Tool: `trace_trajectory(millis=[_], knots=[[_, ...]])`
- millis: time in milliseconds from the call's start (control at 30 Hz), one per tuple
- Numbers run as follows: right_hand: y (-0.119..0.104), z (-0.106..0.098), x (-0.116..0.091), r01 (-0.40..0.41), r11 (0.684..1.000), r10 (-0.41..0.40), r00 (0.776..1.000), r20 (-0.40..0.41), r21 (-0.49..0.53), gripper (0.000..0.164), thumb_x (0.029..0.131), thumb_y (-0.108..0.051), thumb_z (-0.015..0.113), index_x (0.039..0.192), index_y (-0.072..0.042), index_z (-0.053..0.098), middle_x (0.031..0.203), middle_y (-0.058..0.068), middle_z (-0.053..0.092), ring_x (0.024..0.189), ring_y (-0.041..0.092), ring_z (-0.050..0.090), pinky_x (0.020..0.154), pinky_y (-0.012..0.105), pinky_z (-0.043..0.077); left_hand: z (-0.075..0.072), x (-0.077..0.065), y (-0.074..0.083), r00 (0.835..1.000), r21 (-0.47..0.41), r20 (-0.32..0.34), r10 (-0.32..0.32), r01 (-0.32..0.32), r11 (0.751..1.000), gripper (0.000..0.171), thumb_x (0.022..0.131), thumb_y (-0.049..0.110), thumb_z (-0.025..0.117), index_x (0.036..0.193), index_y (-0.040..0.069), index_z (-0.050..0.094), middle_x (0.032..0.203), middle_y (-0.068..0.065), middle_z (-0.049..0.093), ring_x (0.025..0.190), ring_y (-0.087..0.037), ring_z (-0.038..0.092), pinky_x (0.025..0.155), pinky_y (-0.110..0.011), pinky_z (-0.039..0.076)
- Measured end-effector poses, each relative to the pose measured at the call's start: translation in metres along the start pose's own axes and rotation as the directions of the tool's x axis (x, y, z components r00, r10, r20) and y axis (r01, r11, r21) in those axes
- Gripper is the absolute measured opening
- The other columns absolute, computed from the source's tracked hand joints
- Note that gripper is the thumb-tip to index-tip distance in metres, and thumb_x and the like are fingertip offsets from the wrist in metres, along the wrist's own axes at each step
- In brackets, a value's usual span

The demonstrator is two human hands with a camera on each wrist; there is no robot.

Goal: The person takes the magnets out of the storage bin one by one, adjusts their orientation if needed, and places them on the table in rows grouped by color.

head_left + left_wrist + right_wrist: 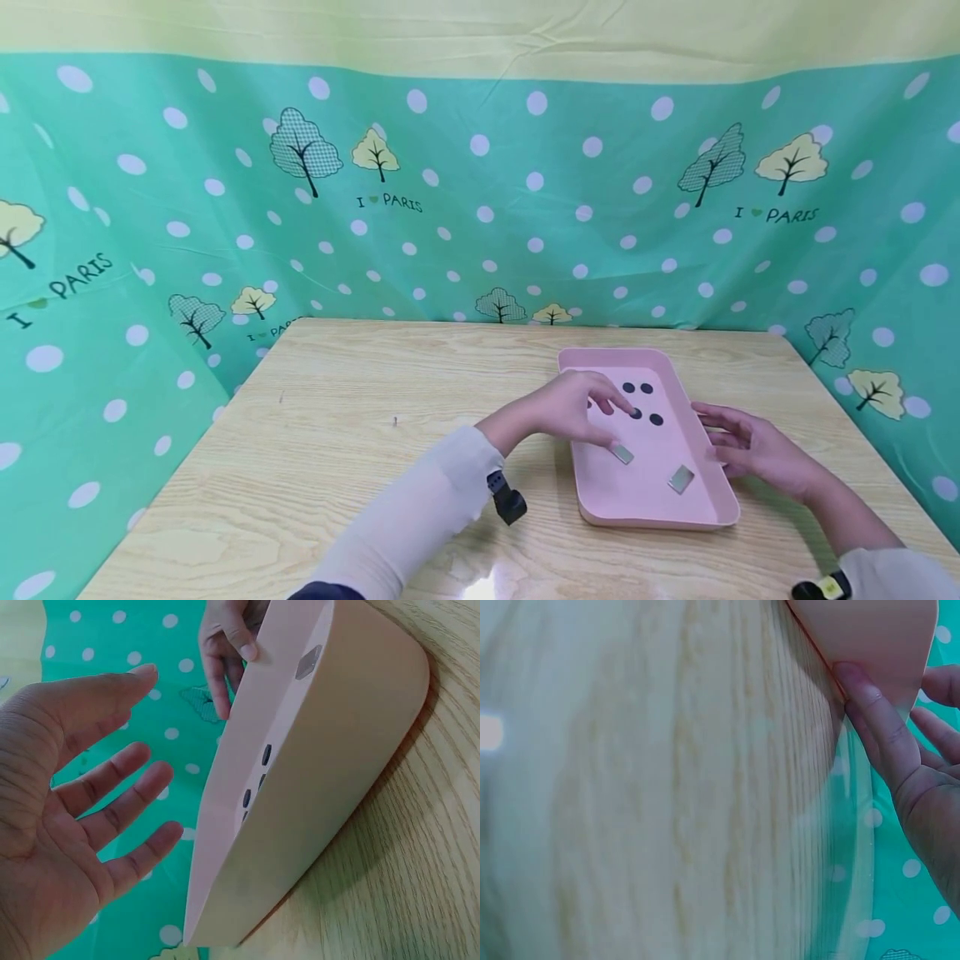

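A shallow pink tray (652, 500) holds several small black discs (656, 419) and two flat silver rectangular pieces, one (681, 479) near its front right and another (623, 453) by my left thumb. In the head view, my left hand (573, 406) reaches over the tray's left side, its index fingertip close to a black disc (636, 413). The left wrist view shows the left fingers spread, with nothing visible between them. My right hand (765, 450) holds the tray's right side, its thumb at the rim and a fingertip against the outer wall (889, 645).
The tray stands on a light wood-grain table (300, 467), towards its right side. Behind and beside the table hangs a green dotted curtain (450, 183) printed with trees. Each wrist carries a small black camera, such as the left wrist camera (508, 500).
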State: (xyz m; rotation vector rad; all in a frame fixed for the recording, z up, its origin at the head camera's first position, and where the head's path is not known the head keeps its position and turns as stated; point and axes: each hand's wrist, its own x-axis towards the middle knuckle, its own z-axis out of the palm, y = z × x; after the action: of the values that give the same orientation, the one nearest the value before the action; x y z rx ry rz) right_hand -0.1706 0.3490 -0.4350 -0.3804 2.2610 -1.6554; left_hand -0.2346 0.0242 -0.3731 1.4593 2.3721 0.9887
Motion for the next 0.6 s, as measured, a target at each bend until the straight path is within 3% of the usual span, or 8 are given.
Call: trace_trajectory(millis=[133,367,600], knots=[[0.001,-0.001,0.000,0.006,1.000,-0.006,1.000,0.004,0.006,0.065,0.097,-0.007,0.059,0.148,0.010,0.021,0.141,0.022,0.046,0.108,-0.001,0.059,0.078,0.043,0.057,0.000,0.007,0.001,0.999,-0.016,0.034,-0.015,0.016,1.000,0.040,0.077,0.021,0.084,0.115,0.011,0.072,0.113,0.003,0.068,0.096,-0.001,0.060,0.081,-0.014,0.047],[0.004,-0.002,-0.001,0.041,0.998,-0.043,0.998,0.035,0.053,0.063,0.098,-0.004,0.056,0.148,0.010,0.021,0.130,-0.013,0.055,0.110,0.001,0.059,0.078,0.043,0.057,0.002,0.022,-0.001,0.992,-0.061,0.117,-0.047,0.054,0.997,0.038,0.078,0.018,0.084,0.114,0.010,0.072,0.112,0.001,0.069,0.095,-0.001,0.063,0.080,-0.011,0.047],[0.004,-0.001,0.000,0.041,0.997,-0.044,0.998,0.041,0.062,0.063,0.098,-0.003,0.056,0.148,0.009,0.021,0.129,-0.013,0.056,0.110,0.002,0.059,0.078,0.043,0.057,0.007,0.035,-0.006,0.976,-0.104,0.212,-0.058,0.082,0.991,0.038,0.078,0.012,0.083,0.114,0.006,0.072,0.112,0.001,0.070,0.096,-0.004,0.065,0.082,-0.012,0.048]])
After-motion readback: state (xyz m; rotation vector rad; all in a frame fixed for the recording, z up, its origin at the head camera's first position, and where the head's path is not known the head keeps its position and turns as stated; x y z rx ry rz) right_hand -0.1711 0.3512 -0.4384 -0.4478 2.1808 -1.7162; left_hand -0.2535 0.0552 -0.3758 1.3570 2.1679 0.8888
